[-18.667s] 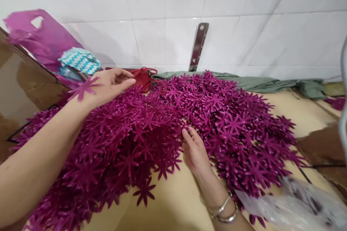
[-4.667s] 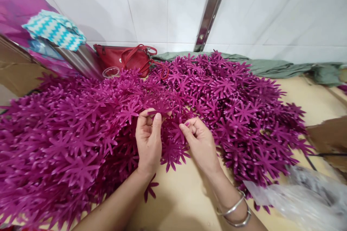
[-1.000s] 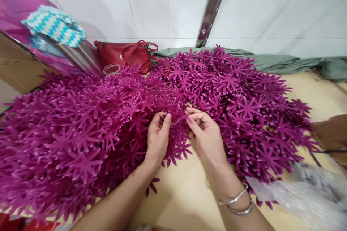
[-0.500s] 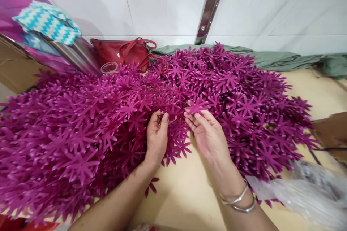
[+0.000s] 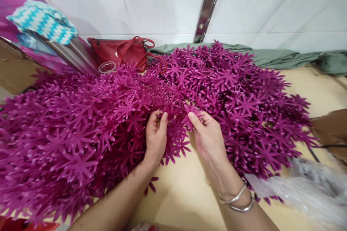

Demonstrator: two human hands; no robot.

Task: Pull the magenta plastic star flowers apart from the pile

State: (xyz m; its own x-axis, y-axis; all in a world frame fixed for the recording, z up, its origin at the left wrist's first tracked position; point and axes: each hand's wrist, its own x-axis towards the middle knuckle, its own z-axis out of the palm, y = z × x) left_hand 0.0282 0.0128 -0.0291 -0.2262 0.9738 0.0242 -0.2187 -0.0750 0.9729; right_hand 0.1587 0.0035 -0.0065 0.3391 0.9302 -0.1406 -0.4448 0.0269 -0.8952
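Since the preceding frame, the magenta flower cutout (image 5: 191, 116) at the right hand (image 5: 210, 133) has tilted and shifted toward the near edge of the bench (image 5: 179, 187). Right thumb and fingers pinch it. Left hand (image 5: 156, 135) pinches a second flower cutout (image 5: 171, 109) just beside it. Both cutouts are between the left flower heap (image 5: 81, 130) and the right flower heap (image 5: 244, 104). Red purse (image 5: 108, 49) rests near the rear edge.
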